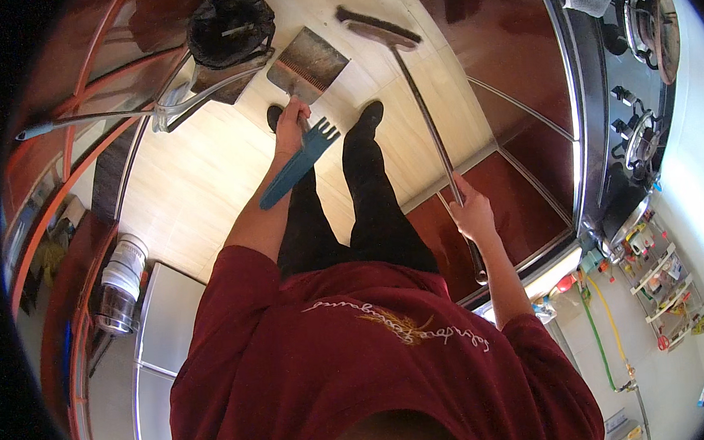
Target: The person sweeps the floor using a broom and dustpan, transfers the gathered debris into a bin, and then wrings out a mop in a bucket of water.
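In the head view, my left hand [291, 125] is wrapped round the handle of a dustpan. The pan [309, 64] is dark grey with a row of comb teeth and sits over the floor in front of my feet. A flat blue piece with notched prongs [299, 167] slants across my left forearm and looks joined to the handle. My right hand [472, 210] grips the long metal handle of a broom [430, 118]. The broom's dark bristle head [378, 30] rests on the floor beyond the dustpan, to its right.
A bin lined with a black bag [231, 26] stands at the far left, beside a grey-handled tool [120, 116]. Dark red cabinets [512, 65] and a gas stove [637, 134] run along my right. A white cabinet [168, 312] is near my left.
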The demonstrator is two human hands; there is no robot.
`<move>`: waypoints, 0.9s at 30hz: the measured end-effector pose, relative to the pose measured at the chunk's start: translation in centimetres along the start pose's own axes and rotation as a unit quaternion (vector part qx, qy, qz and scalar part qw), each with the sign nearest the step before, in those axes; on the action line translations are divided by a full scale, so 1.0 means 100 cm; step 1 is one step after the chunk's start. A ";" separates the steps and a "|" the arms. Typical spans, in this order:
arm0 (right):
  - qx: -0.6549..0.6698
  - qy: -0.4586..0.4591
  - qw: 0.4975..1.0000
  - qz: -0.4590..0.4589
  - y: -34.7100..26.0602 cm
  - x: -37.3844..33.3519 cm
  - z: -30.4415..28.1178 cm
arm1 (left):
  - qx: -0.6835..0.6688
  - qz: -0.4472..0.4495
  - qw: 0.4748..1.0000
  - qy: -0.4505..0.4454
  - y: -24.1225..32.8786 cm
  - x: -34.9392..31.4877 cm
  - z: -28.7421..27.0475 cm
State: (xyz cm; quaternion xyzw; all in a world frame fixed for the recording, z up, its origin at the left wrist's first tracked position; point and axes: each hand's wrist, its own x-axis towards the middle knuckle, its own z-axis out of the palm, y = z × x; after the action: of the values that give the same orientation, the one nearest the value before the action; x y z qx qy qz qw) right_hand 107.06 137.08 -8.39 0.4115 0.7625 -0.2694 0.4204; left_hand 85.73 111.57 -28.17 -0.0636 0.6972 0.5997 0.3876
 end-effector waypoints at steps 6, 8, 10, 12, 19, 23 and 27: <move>0.239 -0.016 0.970 0.052 0.023 0.055 0.028 | -0.125 -0.078 0.989 0.008 -0.030 -0.003 0.002; 0.248 -0.034 0.965 0.074 -0.002 0.049 0.039 | -0.107 -0.086 0.990 0.018 -0.032 -0.004 0.002; 0.181 -0.048 0.980 0.068 -0.015 0.043 0.060 | -0.079 -0.076 0.994 0.029 -0.032 -0.004 0.005; 0.036 -0.057 0.997 0.030 -0.016 0.031 0.082 | -0.080 -0.093 0.992 0.035 -0.026 -0.006 0.007; 0.110 -0.147 0.983 0.010 -0.006 -0.024 0.052 | -0.112 -0.078 0.990 0.035 -0.033 -0.006 0.006; 0.118 -0.101 0.988 -0.001 0.015 -0.019 0.034 | -0.183 -0.014 0.982 0.041 -0.055 -0.006 0.007; 0.170 -0.093 0.981 0.020 0.008 0.024 -0.008 | -0.233 0.022 0.972 0.037 -0.066 -0.012 0.013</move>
State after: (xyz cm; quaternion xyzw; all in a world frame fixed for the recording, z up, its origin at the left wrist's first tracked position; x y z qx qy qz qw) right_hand 106.63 139.05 -10.09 0.4651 0.6549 -0.4239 0.4184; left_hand 90.85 110.50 -32.55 -0.1590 0.5533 0.7511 0.3233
